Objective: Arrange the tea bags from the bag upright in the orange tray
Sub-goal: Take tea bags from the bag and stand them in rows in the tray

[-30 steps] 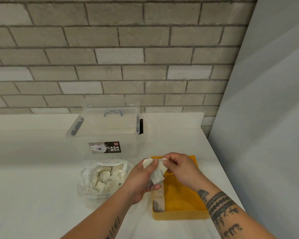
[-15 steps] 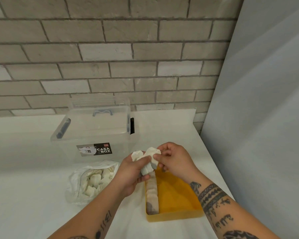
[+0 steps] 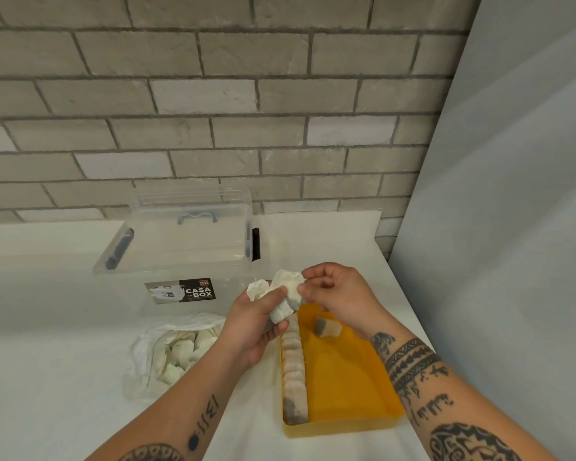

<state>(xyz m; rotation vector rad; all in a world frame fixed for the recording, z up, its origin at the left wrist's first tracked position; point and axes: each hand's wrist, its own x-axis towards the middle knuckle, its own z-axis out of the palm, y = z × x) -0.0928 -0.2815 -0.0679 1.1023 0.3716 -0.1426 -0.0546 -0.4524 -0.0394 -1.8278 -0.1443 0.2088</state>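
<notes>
So your right fingertips (image 3: 305,289) are pinched on the top edge of a tea bag (image 3: 291,281), peeling it off the clump (image 3: 280,311) that your left thumb and fingers are curled around. Your right hand (image 3: 341,294) and left hand (image 3: 250,327) both hover just over the far end of the orange tray (image 3: 353,377).

New since half a second ago: a loose tea bag (image 3: 327,327) is now lying on its side on the tray floor, just under your right hand. It's apart from the row (image 3: 293,371) standing upright along the left wall. Looks like it slipped out of the clump, can't say for sure. Either way that one doesn't count yet, you'd have to stand it up at the end of the row.

Most of the tray floor is bare, and the plastic bag (image 3: 170,351) on the white table (image 3: 47,361) left of the tray has plenty of tea bags in it. I'd say you're early on. The clear CASA BOX tub (image 3: 187,247) sits behind it all.
</notes>
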